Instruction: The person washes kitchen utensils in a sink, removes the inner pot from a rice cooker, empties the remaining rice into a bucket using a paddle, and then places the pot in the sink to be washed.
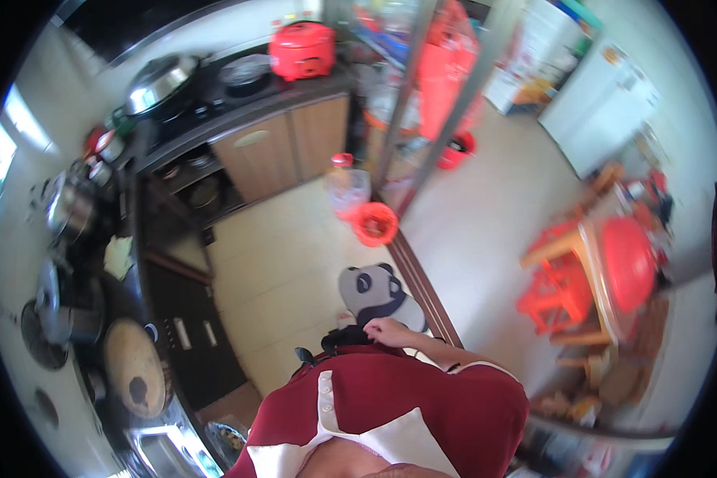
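My right hand [388,332] hangs low in front of my waist, its fingers loosely curled. It is close to black fabric [346,338] below the dark red shirt; whether it touches or holds anything is unclear. My left hand is out of view. Beneath my right hand lies a grey and black panda-shaped floor mat [373,293]. Beyond the mat stands a red plastic bin [374,224], with a clear plastic container [348,190] and a red-capped bottle [342,162] beside it. At my left side, a bowl with food pieces [226,437] is partly visible.
A round wooden cutting board [136,367], a steel sink [167,454] and pots line the left counter. A lower cabinet door [176,224] hangs open. Ahead are a covered wok [162,83] and a red rice cooker [302,51]. Sliding-door track [421,275] and stools [558,293] lie right.
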Action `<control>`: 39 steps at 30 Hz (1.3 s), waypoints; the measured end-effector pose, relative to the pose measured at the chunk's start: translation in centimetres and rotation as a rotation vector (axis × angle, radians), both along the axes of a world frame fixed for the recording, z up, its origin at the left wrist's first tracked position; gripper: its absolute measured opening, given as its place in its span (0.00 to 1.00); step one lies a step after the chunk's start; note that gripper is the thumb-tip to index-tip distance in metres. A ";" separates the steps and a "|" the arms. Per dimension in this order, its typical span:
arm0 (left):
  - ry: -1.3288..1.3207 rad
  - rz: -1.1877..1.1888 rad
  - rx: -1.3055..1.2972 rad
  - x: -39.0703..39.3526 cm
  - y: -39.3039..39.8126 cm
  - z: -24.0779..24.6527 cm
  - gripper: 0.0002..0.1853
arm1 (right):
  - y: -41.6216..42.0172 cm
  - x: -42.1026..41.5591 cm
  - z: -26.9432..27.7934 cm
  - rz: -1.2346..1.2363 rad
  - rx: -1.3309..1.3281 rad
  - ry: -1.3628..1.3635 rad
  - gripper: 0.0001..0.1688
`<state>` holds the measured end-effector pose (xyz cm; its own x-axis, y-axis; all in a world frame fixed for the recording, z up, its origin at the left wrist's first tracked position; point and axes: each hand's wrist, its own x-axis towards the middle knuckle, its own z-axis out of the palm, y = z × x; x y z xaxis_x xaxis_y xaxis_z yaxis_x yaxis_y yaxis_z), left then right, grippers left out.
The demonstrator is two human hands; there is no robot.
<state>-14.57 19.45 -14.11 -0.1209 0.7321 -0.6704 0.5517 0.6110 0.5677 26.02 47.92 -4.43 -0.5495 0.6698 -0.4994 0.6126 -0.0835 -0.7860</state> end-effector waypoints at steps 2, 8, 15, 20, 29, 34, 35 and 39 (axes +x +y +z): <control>-0.071 0.175 0.044 0.0 2.0 0.1 0.23 | 6.7 -2.3 0.4 0.048 -0.016 0.005 0.19; -0.272 0.792 0.047 1.1 10.1 1.9 0.19 | 25.3 -10.9 3.8 0.504 0.307 -0.094 0.19; -0.389 0.946 -0.046 -6.3 18.6 -12.2 0.13 | 39.5 -21.3 2.6 0.428 0.222 -0.069 0.19; -0.353 0.620 0.152 -15.1 36.7 -5.6 0.13 | 48.0 -25.8 5.7 0.398 0.394 -0.039 0.19; 0.100 0.473 0.465 -30.6 63.4 -2.0 0.17 | 71.5 -29.6 13.5 -0.013 0.569 0.194 0.16; 0.175 0.380 0.531 -25.9 73.1 3.2 0.18 | 85.6 -31.6 18.8 -0.205 0.803 0.357 0.16; 0.172 0.327 0.522 -24.6 74.1 4.2 0.19 | 87.7 -32.0 20.6 -0.187 0.845 0.336 0.16; 0.147 0.236 0.487 -20.6 79.1 10.3 0.19 | 96.9 -33.6 24.2 -0.191 1.037 0.322 0.14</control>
